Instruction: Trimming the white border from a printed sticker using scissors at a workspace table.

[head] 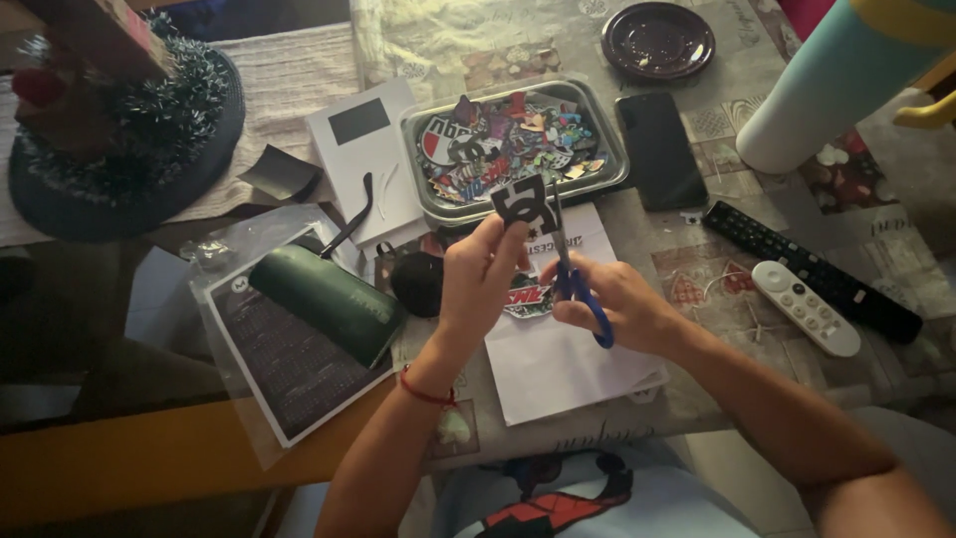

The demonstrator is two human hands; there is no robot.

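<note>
While the left hand (481, 274) pinches a black cut-out sticker (522, 204) by its lower edge, thumb and fingers closed narrowly on it, the piece stands roughly upright above the fingertips and in front of the tray. Right hand (612, 304) grips blue-handled scissors (575, 269); fingers curled through the loops, blades pointing up and slightly away, long axis near vertical and running along the sticker's right side. Blade tips sit just beside or touching that right edge; whether the blades are parted or closed, cannot tell, they read as one thin line. So the sticker lies up and a little left of the scissor hand, directly above the left fingertips; the left hand is the nearer, already in contact. Red string bracelet (426, 393) on the left wrist. Under both hands: white paper sheet (558, 364) with a coloured printed sticker partly hidden by the hands. Behind: clear plastic tray (607, 164) heaped with mixed colourful stickers. Right of the tray, a black phone (659, 149) lying flat; further right, a long black remote (812, 269) and a small white remote (805, 307), side by side, near but apart. Left: dark green glasses case (329, 299) resting on a bagged printed card (284, 374). Dark saucer (657, 40) at the far edge.
</note>
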